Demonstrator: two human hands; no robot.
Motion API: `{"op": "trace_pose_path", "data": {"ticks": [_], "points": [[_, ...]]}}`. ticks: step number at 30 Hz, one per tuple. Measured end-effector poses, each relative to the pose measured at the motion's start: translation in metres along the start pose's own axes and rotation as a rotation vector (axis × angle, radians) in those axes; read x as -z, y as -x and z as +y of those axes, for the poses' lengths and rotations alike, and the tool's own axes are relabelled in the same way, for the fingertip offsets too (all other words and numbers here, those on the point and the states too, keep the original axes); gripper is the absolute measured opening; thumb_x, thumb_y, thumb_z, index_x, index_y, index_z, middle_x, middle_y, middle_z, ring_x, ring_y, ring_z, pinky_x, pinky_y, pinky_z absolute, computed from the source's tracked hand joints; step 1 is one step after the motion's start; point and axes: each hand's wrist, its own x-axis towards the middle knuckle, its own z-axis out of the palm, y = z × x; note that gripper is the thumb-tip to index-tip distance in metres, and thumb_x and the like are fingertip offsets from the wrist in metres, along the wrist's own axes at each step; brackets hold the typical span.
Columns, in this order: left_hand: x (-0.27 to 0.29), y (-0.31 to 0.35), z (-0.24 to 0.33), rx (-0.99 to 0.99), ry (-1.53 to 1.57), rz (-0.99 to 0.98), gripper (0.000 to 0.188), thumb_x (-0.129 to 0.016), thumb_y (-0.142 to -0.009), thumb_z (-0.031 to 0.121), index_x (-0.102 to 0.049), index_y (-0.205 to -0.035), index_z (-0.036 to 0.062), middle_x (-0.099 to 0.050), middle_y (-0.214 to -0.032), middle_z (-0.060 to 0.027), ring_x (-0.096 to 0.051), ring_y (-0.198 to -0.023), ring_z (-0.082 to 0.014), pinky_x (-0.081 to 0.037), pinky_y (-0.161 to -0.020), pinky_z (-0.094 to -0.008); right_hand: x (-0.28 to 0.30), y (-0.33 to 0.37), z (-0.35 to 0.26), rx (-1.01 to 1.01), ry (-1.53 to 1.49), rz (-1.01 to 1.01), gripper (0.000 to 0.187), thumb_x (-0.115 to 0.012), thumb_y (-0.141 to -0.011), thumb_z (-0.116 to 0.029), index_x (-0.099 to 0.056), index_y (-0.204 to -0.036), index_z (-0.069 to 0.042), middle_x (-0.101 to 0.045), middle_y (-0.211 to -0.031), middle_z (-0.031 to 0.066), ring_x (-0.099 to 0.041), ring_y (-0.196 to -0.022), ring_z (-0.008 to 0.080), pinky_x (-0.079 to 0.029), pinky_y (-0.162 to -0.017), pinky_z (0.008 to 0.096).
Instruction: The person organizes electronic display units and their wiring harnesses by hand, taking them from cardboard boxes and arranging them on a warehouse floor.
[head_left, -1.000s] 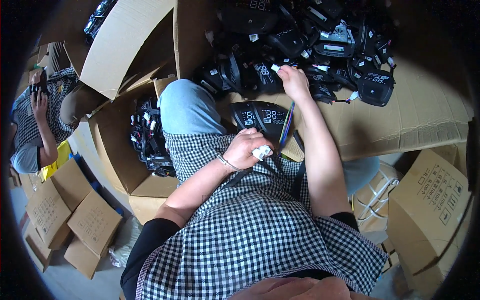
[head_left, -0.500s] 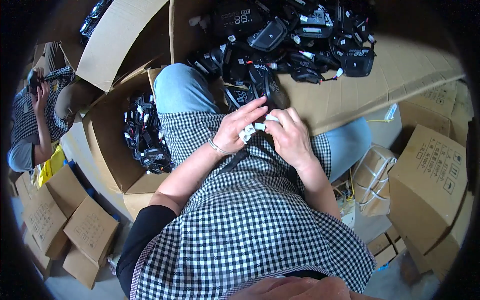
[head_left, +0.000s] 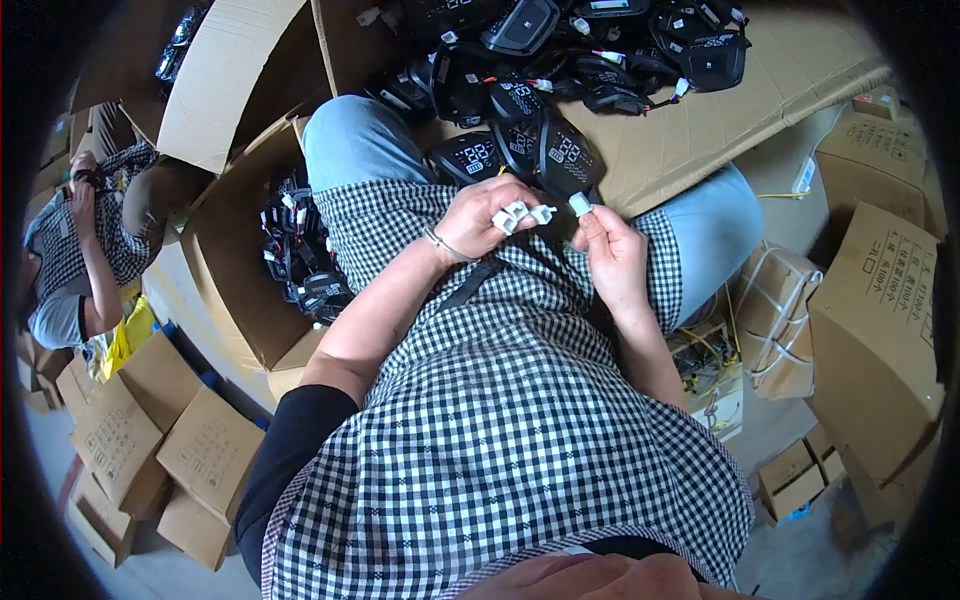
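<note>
Mid-frame, the grip of the left hand (head_left: 482,222) was closed around white connectors (head_left: 513,217), which jutted from its right side. Rightward, the right hand (head_left: 616,258) pinched a pale connector (head_left: 579,204) at its fingertips, below black displays (head_left: 568,160).

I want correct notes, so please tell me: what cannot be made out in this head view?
Head view:
Left hand: its palm, hidden by the hand itself.
Right hand: rear of its white connector, hidden by the hand.
Topmost black displays: cut off by upper edge.
Object in the co-worker's hands: too small and dark.
</note>
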Motion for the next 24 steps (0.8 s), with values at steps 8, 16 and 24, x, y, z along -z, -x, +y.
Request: {"op": "trace_pose_path", "data": {"ticks": [8,16,24], "points": [[-0.009,0.002,0.004,-0.054,-0.289,0.144,0.022,-0.072,-0.079,0.022,-0.061,-0.092,0.0095,-0.062,-0.084,-0.0071,-0.063,-0.074,-0.0264,-0.052,-0.061,-0.0357,-0.008,-0.010,0.009,-0.194,-0.326,-0.157,0.025,-0.056,-0.093,-0.022,-0.059,-0.079,-0.002,-0.053,-0.053,0.0032,-0.047,-0.043,0.0112,-0.035,-0.041,0.0261],[-0.016,0.006,0.004,-0.135,-0.545,0.174,0.022,-0.069,-0.071,0.013,-0.057,-0.089,0.0077,-0.060,-0.087,-0.0068,-0.062,-0.072,-0.0250,-0.050,-0.059,-0.0361,-0.018,-0.008,0.013,-0.584,-0.983,-0.277,0.022,-0.050,-0.096,-0.021,-0.055,-0.079,-0.007,-0.037,-0.050,-0.0060,-0.029,-0.036,0.0038,-0.021,-0.035,0.0203],[-0.009,0.010,0.003,-0.247,-0.541,0.032,0.031,-0.070,-0.066,0.014,-0.059,-0.093,0.0066,-0.061,-0.091,-0.0078,-0.063,-0.076,-0.0243,-0.050,-0.059,-0.0356,-0.002,-0.022,0.036,-0.721,-1.042,-0.657,0.023,-0.052,-0.095,-0.019,-0.057,-0.077,-0.006,-0.038,-0.049,-0.0071,-0.029,-0.036,0.0018,-0.020,-0.034,0.0186]]}}
